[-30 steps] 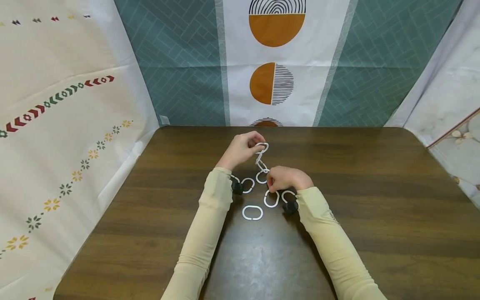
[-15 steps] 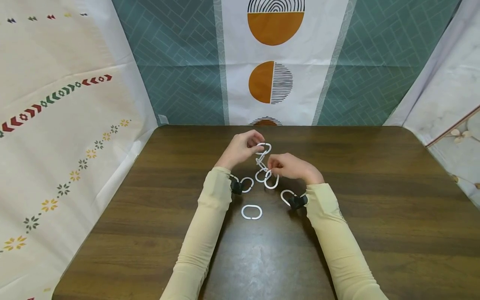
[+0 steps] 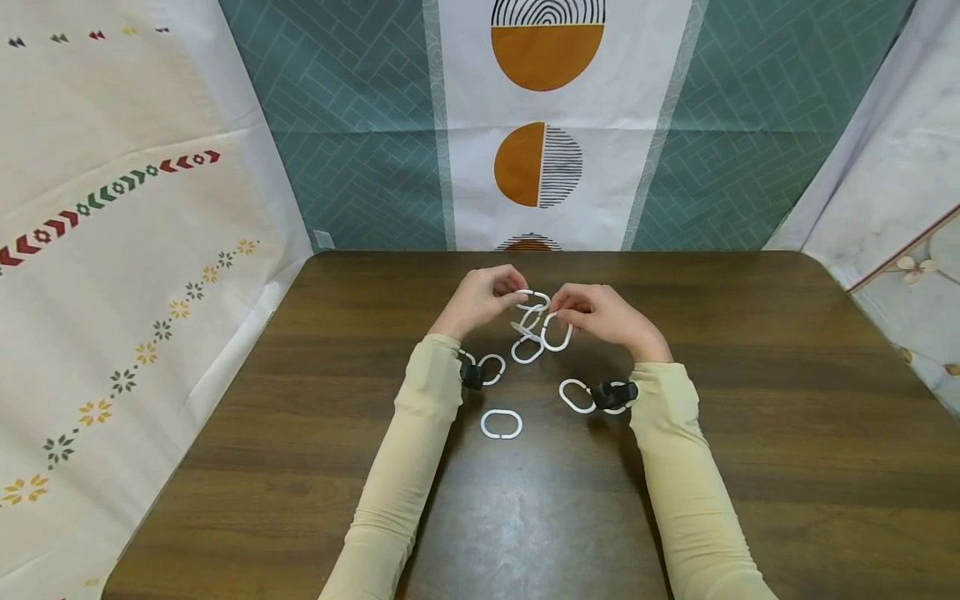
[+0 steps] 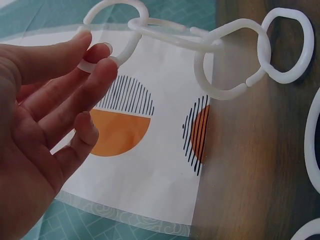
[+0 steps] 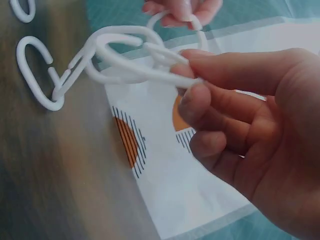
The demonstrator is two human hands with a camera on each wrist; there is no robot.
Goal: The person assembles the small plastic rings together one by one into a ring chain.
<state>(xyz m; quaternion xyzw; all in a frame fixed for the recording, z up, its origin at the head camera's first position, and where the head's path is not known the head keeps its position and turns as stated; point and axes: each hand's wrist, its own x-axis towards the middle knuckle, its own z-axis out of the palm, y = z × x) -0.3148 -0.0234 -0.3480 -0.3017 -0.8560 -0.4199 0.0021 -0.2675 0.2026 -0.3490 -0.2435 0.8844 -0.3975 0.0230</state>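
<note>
My left hand (image 3: 480,302) pinches the top link (image 4: 131,47) of a short chain of white plastic chain links, raised over the far middle of the table. The chain hangs down from there, and its lowest link (image 3: 527,362) lies at the tabletop. Thumb and fingers of my right hand (image 3: 611,317) pinch another white link (image 5: 135,71), an oval held by its end beside the chain. In the right wrist view this oval overlaps the chain links; whether it touches them I cannot tell.
A loose white link (image 3: 501,437) lies nearer on the brown table (image 3: 750,467). Others lie under the wrists, including one link (image 3: 577,411) on the right and one (image 3: 502,372) on the left, with some partly hidden by the black wrist cameras (image 3: 613,394). Patterned cloth hangs behind.
My right hand has lifted a link off the table and carried it away from me, up beside the chain. My left hand stays nearly still, holding the chain's top link.
</note>
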